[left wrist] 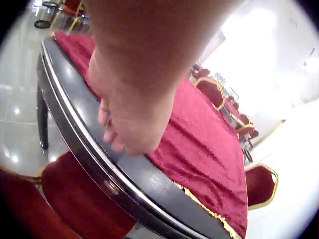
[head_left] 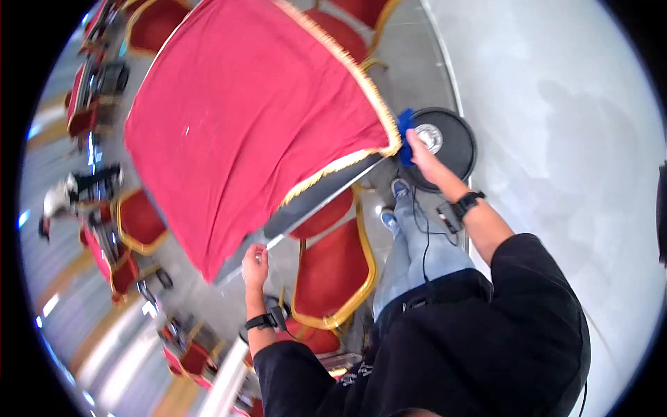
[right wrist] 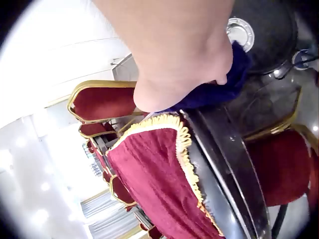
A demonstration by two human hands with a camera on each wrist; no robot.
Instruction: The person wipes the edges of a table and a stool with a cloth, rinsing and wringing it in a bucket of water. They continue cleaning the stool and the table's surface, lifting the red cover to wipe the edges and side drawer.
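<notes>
A red tablecloth [head_left: 257, 111] with yellow fringe lies askew over a dark table [head_left: 299, 208], leaving a strip of the tabletop bare along the near side. At the right corner, my right hand [head_left: 428, 158] holds a blue cloth [head_left: 405, 128] against the table's edge; the right wrist view shows the cloth [right wrist: 239, 72] bunched under the palm. My left hand [head_left: 255, 267] is at the near left of the table, fingers loosely bent and nothing seen in them. In the left wrist view its fingertips [left wrist: 117, 144] are right at the bare black border, beside the tablecloth [left wrist: 204, 149].
A red chair with a gold frame [head_left: 333, 274] stands close to the table's near side. A round black object with a white emblem [head_left: 455, 149] is by the right corner, beside a pale wall [head_left: 549, 139]. More red chairs [head_left: 142, 219] and a person [head_left: 66, 194] are at the left.
</notes>
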